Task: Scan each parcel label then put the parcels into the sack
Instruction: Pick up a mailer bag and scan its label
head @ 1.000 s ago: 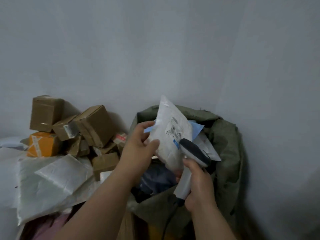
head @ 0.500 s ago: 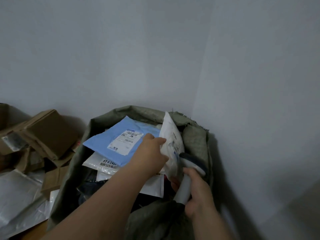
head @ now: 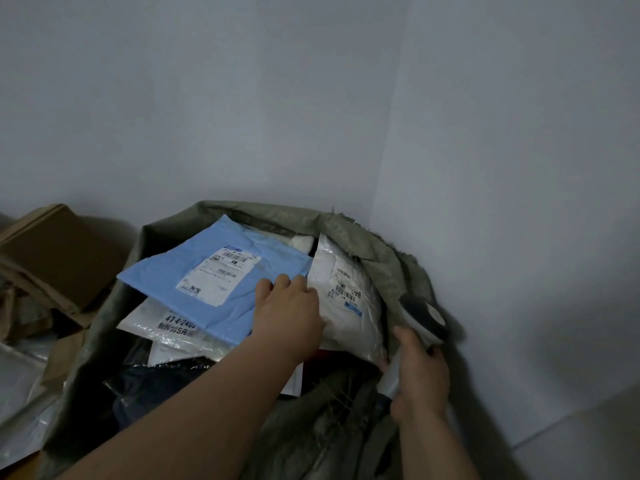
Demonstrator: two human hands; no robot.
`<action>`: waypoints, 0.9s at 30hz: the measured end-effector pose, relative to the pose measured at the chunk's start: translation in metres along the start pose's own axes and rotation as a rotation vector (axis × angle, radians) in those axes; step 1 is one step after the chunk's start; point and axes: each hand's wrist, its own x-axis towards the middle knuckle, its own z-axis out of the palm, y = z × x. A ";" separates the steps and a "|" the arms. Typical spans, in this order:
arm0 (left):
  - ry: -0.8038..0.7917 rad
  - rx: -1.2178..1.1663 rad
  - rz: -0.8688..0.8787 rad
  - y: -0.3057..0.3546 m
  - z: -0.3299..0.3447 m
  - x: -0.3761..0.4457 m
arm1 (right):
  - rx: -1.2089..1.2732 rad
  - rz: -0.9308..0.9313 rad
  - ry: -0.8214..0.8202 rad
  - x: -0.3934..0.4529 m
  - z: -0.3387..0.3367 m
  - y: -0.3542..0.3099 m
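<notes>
Reaching into the open mouth of the green woven sack (head: 363, 244), the left hand (head: 289, 315) lay with its fingers on the left edge of a white plastic parcel (head: 346, 306), whether it gripped the parcel or merely pressed it could not be told. That parcel stood tilted inside the sack, between the two hands, leaning against the sack's right wall with its printed label (head: 344, 292) facing up. The right hand (head: 420, 375) was clenched round the pale handle of a barcode scanner (head: 420, 315), whose dark head poked up just above the hand, at the sack's right rim and beside the white parcel's right edge.

Left of the left hand, and touching its fingertips, a light blue mailer (head: 194, 282) with a white shipping label (head: 220, 275) lay flat on top of the sack's contents. Beneath it, nearer the left forearm, a clear-wrapped white parcel (head: 162, 325) with bold black print showed, and below that something dark in clear plastic (head: 149, 379). Well to the left of both hands, outside the sack, brown cardboard boxes (head: 59, 254) stood against the grey wall (head: 242, 98).
</notes>
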 end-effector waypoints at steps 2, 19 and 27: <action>0.070 -0.059 0.013 -0.002 0.002 -0.004 | 0.080 0.079 -0.063 0.000 0.000 0.003; -0.478 -0.296 0.056 0.010 0.010 -0.005 | 0.072 -0.449 -0.026 -0.054 0.002 -0.081; -0.366 -0.898 -0.030 0.012 -0.030 -0.024 | -0.078 -0.428 -0.152 -0.068 0.005 -0.061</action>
